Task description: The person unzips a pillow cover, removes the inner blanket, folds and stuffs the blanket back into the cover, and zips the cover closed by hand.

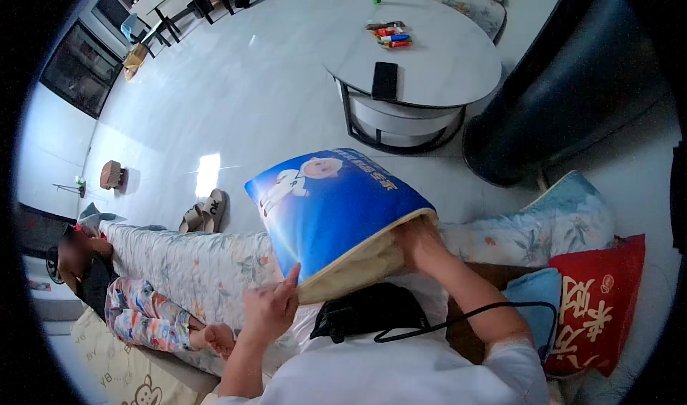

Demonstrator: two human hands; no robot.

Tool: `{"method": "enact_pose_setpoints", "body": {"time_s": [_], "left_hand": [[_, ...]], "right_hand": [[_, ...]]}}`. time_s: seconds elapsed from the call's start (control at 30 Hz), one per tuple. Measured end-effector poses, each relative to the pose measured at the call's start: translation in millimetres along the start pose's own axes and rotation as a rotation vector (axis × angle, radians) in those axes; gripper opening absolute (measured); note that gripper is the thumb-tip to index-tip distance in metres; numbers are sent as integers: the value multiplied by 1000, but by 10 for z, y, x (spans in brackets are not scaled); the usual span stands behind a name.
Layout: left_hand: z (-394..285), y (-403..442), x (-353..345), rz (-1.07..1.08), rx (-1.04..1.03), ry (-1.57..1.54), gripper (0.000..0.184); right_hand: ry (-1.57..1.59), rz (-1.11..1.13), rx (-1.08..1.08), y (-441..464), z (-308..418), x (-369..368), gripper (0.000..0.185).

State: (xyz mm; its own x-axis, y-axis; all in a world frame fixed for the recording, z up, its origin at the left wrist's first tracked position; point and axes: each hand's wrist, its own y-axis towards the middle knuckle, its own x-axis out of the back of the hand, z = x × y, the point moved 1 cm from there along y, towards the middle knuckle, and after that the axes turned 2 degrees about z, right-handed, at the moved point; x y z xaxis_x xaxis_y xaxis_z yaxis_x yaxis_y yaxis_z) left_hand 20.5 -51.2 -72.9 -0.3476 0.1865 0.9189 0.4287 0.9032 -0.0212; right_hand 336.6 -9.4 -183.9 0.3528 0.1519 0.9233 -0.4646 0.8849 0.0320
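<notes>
A blue cushion with a white cartoon figure and white writing is tilted above my lap. Its cream-coloured underside or lining shows along the near edge. My left hand grips the near left corner, the index finger laid up against the blue face. At the right end, my right hand reaches under or into the cushion; its fingers are hidden, so I cannot tell what they hold. A black pouch with a black cable rests at my waist.
A person reclines on the sofa at left. A red cushion and light blue cloth are at my right. Ahead stands an oval table with a phone. A dark column-like object rises at right; slippers lie on the floor.
</notes>
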Motion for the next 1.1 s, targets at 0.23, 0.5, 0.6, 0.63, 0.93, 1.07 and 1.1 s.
{"method": "enact_pose_setpoints", "body": {"time_s": [0.23, 0.5, 0.6, 0.63, 0.93, 1.07, 1.1], "left_hand": [[-195, -34, 49, 43, -114, -122, 52], [-55, -82, 14, -46, 59, -99, 55], [16, -97, -90, 29, 143, -163, 56], [34, -90, -143, -25, 129, -188, 56], [19, -153, -184, -59, 111, -123, 60], [-5, -186, -231, -72, 99, -90, 60], [-3, -199, -240, -58, 111, -127, 60]], "right_hand": [[749, -222, -391, 283, -188, -732, 37], [353, 6, -113, 201, -21, -173, 31], [418, 171, 5, 75, 485, 1103, 26], [483, 33, 123, 47, 585, 1355, 24], [544, -164, 895, -196, 1107, 2347, 15], [608, -178, 959, -267, 991, 2451, 16], [620, -195, 968, -287, 973, 2500, 16]]}}
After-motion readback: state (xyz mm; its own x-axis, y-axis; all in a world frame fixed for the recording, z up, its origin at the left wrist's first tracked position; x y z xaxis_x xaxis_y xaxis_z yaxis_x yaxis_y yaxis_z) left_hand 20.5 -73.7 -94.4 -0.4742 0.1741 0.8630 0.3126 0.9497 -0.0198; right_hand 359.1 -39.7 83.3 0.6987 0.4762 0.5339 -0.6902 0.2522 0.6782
